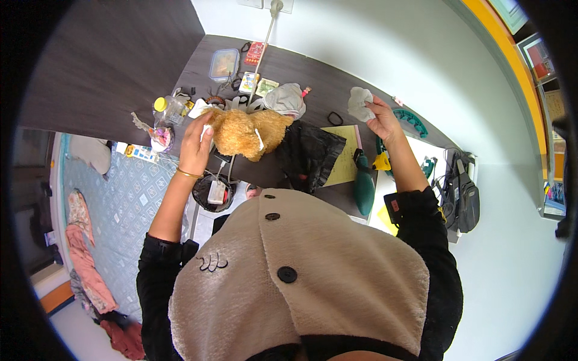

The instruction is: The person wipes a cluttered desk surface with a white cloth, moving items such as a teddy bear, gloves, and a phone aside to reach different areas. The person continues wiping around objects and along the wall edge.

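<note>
Hard to make out a face on the fluffy toy (244,131), with no clear eyes or nose to spot. Can't see underneath at all, nor the bit of fur covered by the left hand (195,141). Can't tell, either, whether resting on the dark table (328,90) or held just above. Partly blocked by the toy: a white cord (261,60). Partly covered too, by a crinkly black thing (306,155) too dark to name: a sheet of yellow paper (345,157).

As for looks, all shaggy and golden brown, lumpy and round, with a small white strip (259,139) on the right part. Placed toward the left of the table, just beside the black thing and near a pale gray bundle (284,101).

With the left hand, touching the toy's left end, thumb apart from the fingers; can't tell how tightly, with fingertips partly lost in fur. With the right hand (383,120), pinching a thin white piece (360,103) between thumb and fingers, well apart from the toy; can't tell cloth from paper.
</note>
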A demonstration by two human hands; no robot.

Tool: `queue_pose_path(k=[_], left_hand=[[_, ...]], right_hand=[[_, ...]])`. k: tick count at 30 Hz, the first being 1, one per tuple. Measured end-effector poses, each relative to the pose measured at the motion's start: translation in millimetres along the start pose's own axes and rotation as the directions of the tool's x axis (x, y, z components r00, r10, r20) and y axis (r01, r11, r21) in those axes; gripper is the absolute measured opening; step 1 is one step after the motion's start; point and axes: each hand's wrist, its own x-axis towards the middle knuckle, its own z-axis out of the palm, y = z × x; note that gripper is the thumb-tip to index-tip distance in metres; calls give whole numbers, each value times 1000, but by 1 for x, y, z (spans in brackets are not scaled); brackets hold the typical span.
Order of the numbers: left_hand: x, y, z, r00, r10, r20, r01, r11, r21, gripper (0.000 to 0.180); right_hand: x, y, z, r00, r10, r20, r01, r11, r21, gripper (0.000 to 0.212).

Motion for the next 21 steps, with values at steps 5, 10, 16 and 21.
queue_pose_path(k=[5,10,16,21], left_hand=[[9,6,-11,995,96,-41,-95,995,26,35],[-9,-15,-21,997,58,-59,-52,994,98,35],[-64,-69,-24,981,-177,-81,186,976,115,24],[-111,-132,-12,884,-424,-194,445,892,76,21]], right_hand=[[-11,2,54,973,-41,225,36,999,27,30],[-4,19,71,972,-1,237,12,999,-45,30],[12,29,91,947,78,312,-26,986,-167,28],[40,13,135,959,90,269,-3,951,-309,29]])
